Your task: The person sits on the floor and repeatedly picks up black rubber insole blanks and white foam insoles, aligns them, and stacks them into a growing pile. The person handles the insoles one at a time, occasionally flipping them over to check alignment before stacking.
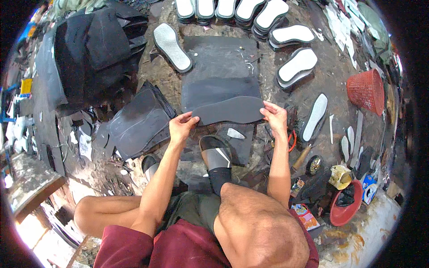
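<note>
Left hand (181, 127) and right hand (275, 117) pinch a dark sole (230, 110); white soles (298, 64), perhaps rubber sheets (139, 119), lie around.

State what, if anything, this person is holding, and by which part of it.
A dark, sole-shaped sheet, pinched at its two ends: the left grip has its left end, the right grip its right end.

The worn, scrap-littered floor (331, 67) carries a flat black sheet (219, 60), curved rows of white-topped shoe soles (271, 14), a grey-topped sole (171, 47) just beside the sheet, large piled black sheets (103, 49) leftward, and, rightward, a red perforated basket (365, 93) and red bowl (342, 217).
</note>
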The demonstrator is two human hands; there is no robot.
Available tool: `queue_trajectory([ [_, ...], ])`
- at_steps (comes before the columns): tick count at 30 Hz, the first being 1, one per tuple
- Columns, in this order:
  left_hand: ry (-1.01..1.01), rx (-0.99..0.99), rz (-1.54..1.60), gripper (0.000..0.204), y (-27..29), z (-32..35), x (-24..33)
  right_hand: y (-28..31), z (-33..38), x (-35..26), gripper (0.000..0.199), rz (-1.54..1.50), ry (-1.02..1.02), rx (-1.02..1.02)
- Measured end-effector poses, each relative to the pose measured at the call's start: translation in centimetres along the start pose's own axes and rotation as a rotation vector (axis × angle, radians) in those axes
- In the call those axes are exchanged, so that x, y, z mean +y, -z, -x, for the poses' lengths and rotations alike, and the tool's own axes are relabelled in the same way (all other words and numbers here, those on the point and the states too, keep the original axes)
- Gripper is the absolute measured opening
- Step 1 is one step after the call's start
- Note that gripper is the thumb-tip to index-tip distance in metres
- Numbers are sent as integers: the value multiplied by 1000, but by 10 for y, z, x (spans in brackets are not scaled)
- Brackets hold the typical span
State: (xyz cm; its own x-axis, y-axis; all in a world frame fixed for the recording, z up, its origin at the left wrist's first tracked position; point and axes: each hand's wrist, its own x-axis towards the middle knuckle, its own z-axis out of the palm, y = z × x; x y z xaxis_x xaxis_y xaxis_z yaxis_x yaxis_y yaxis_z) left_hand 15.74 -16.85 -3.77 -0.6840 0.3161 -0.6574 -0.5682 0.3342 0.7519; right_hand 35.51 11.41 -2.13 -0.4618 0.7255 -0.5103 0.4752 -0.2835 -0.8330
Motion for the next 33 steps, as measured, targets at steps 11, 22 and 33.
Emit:
queue_trajectory([
  [11,-27,20,-5,46,-2,-6,-9,-3,-2,11,41,-16,14,22],
  [22,-7,24,-41,47,-1,-9,-9,-7,-6,20,41,-57,-20,38],
  [33,-29,17,-66,49,-9,-10,-9,-7,5,15,61,94,-11,187],
])
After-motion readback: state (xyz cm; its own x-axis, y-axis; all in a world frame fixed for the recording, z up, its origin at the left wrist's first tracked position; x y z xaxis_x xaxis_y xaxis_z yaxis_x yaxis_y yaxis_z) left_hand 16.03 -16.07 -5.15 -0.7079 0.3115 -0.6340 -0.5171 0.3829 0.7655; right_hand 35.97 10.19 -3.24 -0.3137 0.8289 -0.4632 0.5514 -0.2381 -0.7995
